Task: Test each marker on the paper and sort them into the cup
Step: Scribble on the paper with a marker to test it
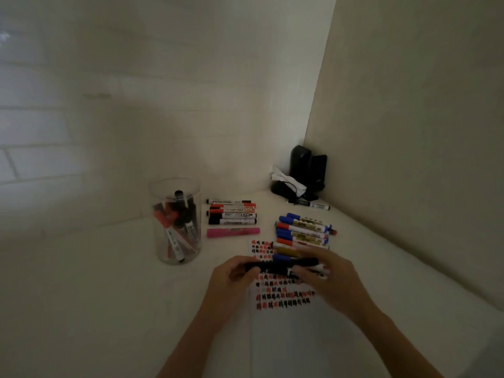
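Dim room; pale walls met in a corner at the far right of the white worktop. The left wall showed faint brick-like lines.

Toward the far left edge stood a clear cup, upright, holding several red and black markers on end.

Just right of the cup lay a row of black and red markers, parallel, near the back edge. A pink marker lay just in front of them.

The left hand had its fingers curled around the left end of a black marker, held level above the paper. The paper's far half carried rows of red and black test marks; its near half was blank.

The right hand closed on the marker's right end, fingers pressed together around it. Motion blur hid the fingertips.

Beyond the right hand sat a pile of blue- and red-capped markers, touching one another.

In the far right corner stood dark speaker-like objects with a crumpled white tissue, and a lone marker in front of them.
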Demonstrator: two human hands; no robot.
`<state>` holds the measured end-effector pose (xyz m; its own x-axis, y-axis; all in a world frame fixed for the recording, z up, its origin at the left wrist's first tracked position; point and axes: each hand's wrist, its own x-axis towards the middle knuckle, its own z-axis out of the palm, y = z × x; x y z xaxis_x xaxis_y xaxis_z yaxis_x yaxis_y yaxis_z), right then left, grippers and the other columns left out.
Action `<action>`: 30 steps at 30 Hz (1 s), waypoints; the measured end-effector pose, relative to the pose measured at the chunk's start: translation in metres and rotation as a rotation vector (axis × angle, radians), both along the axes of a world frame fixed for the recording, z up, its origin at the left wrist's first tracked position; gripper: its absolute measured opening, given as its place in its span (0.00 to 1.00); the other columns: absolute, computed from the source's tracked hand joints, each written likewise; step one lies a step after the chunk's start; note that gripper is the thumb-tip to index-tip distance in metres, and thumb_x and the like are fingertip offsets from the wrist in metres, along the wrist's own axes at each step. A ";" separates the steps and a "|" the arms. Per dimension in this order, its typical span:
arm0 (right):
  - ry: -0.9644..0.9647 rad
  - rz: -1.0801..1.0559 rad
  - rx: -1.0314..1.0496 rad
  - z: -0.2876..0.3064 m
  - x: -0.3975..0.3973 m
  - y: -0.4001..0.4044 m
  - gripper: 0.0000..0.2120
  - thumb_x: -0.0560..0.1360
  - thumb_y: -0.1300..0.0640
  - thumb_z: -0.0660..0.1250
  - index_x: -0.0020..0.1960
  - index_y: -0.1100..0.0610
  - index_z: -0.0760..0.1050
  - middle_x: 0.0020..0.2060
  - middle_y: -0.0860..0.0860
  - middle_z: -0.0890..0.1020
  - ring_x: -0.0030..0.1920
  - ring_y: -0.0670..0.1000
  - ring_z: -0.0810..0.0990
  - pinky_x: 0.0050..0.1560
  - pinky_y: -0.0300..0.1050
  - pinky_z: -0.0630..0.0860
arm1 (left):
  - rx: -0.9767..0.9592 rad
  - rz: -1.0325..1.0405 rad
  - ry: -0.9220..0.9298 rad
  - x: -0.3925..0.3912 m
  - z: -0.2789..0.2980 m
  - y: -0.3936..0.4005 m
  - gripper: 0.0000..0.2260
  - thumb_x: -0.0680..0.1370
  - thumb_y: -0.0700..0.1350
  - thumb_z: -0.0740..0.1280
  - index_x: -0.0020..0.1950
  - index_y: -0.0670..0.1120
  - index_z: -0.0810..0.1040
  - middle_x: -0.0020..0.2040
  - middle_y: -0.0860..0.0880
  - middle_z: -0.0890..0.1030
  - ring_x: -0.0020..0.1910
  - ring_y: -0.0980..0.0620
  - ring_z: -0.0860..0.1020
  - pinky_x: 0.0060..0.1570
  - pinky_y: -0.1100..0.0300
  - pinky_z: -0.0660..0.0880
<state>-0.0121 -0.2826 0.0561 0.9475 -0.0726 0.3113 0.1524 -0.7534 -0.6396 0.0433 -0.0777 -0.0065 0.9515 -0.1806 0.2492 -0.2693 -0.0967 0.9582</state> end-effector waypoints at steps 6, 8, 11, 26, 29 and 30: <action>-0.112 0.043 -0.319 -0.017 0.021 -0.008 0.12 0.75 0.49 0.68 0.58 0.46 0.79 0.50 0.43 0.82 0.45 0.39 0.77 0.46 0.25 0.68 | -0.067 0.105 0.026 -0.002 0.001 0.001 0.09 0.77 0.42 0.69 0.56 0.52 0.78 0.48 0.54 0.83 0.48 0.62 0.80 0.46 0.72 0.74; -0.047 -0.097 -0.319 -0.017 0.036 -0.024 0.12 0.76 0.48 0.66 0.59 0.45 0.78 0.51 0.45 0.78 0.45 0.40 0.74 0.46 0.29 0.69 | -0.082 0.214 0.044 0.000 0.001 -0.002 0.11 0.76 0.44 0.69 0.56 0.54 0.76 0.47 0.54 0.82 0.46 0.64 0.79 0.45 0.73 0.74; 0.054 -0.235 -0.382 -0.021 0.065 -0.047 0.11 0.77 0.45 0.64 0.58 0.42 0.77 0.52 0.48 0.77 0.46 0.44 0.72 0.49 0.42 0.74 | -0.021 0.195 0.048 0.005 0.000 -0.006 0.12 0.76 0.41 0.69 0.58 0.51 0.75 0.50 0.54 0.80 0.45 0.64 0.79 0.44 0.74 0.74; -0.138 -0.076 -0.302 -0.039 0.017 -0.009 0.07 0.74 0.51 0.70 0.52 0.48 0.80 0.48 0.43 0.78 0.45 0.37 0.70 0.44 0.25 0.64 | 1.079 0.379 -0.229 0.111 0.007 -0.007 0.19 0.79 0.41 0.61 0.70 0.46 0.67 0.67 0.46 0.72 0.63 0.48 0.72 0.64 0.56 0.70; -0.011 -0.030 -0.256 -0.051 0.004 -0.008 0.07 0.77 0.47 0.64 0.53 0.45 0.78 0.44 0.38 0.74 0.40 0.34 0.67 0.41 0.23 0.62 | 1.244 0.418 -0.161 0.119 0.003 -0.009 0.17 0.81 0.46 0.60 0.70 0.48 0.66 0.64 0.47 0.72 0.62 0.48 0.72 0.63 0.54 0.69; 0.014 -0.019 -0.244 -0.053 0.001 -0.007 0.08 0.77 0.46 0.63 0.53 0.44 0.78 0.44 0.38 0.75 0.40 0.35 0.69 0.42 0.23 0.63 | 1.290 0.418 -0.150 0.119 0.003 -0.010 0.16 0.81 0.45 0.59 0.68 0.49 0.68 0.63 0.47 0.72 0.61 0.48 0.72 0.62 0.54 0.70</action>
<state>-0.0112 -0.2901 0.0034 0.9509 -0.0147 0.3090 0.1294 -0.8884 -0.4404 0.1621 -0.0878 -0.0037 0.9709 -0.0695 0.2292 -0.0922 -0.9917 0.0899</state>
